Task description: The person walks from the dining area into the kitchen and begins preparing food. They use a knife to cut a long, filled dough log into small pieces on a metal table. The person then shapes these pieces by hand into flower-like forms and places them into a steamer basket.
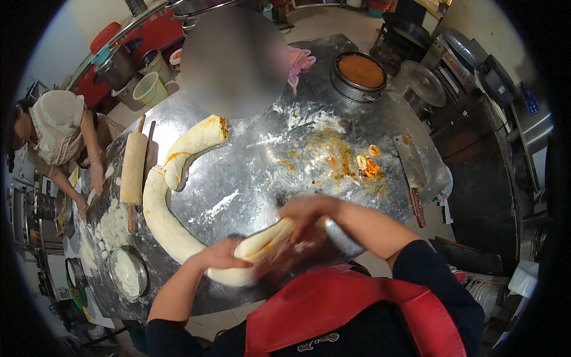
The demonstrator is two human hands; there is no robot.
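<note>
A long, thick filled dough roll [171,227] curves across the floured metal table [250,174] towards me. My left hand [225,256] grips it near the table's front edge, thumb on top. My right hand [303,216], somewhat blurred, is on its right end, its fingers bent over the dough. A shorter filled roll [194,143] lies at the far end of the long one, orange filling showing at its cut end. Left of them lies a wooden rolling pin [133,167]. A cleaver [410,163] rests at the right, beyond small filled scraps [369,166].
A co-worker [60,129] handles dough strips at the left edge, near small dough pieces [113,223] and a bowl of flour [127,273]. A round metal pot with orange contents [360,73] and a pink cloth [299,62] stand at the far side. A blurred patch hides part of that side.
</note>
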